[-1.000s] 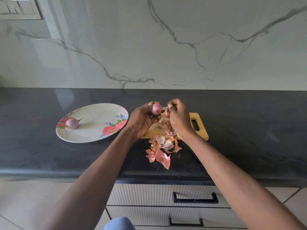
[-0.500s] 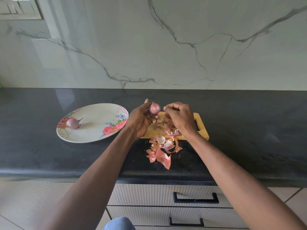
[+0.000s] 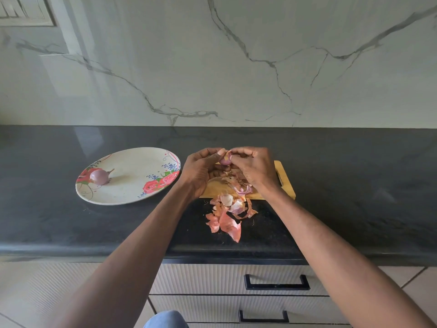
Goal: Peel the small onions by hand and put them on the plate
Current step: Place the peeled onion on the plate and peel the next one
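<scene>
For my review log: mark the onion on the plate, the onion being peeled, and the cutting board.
onion on the plate [image 3: 98,176], head view, middle of bulb.
onion being peeled [image 3: 225,160], head view, exposed skin between fingertips.
cutting board [image 3: 286,188], head view, bare right edge.

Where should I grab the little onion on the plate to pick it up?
Pinch the peeled onion round its fat middle, coming from above. It lies on its side on the plate, its thin stalk pointing right, and that looks too flimsy to hold.
</scene>
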